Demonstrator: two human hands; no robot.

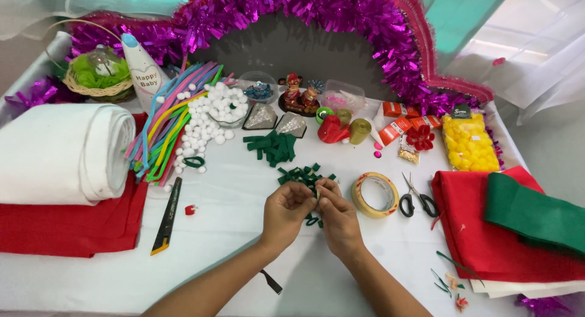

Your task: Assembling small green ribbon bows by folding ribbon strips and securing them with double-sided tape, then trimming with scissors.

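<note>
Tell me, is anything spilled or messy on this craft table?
Yes. White pom-poms have spilled loose across the table, beside the coloured foam sticks. Small green felt pieces lie scattered above both hands, left hand and right hand, and thin green scraps lie near the red felt.

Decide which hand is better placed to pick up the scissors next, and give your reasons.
The right hand: the scissors lie on its side, beyond the tape roll. The left hand would have to cross over.
</note>
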